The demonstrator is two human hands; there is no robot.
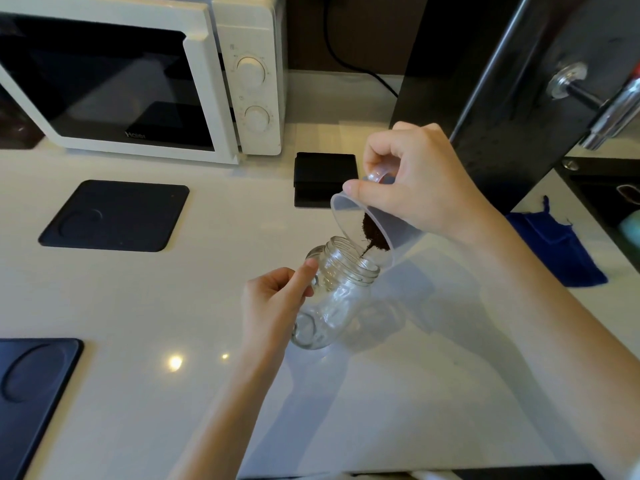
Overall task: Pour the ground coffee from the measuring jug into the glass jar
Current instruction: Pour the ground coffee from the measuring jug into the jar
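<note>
Currently pouring: right hand (420,181) grips the tilted jug (372,220) over the counter; coffee (374,235) trickles into the jar (332,289), which the left hand (273,306) clasps. Next, judged: steeper tilt, spout over the mouth.

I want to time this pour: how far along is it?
Done: the right hand has tipped the jug over the jar, which the left hand holds tilted. In hand: a thin stream of coffee runs off the jug's lip into the jar's mouth. Left: most of the coffee sits in the jug; the jar looks nearly empty.
</note>
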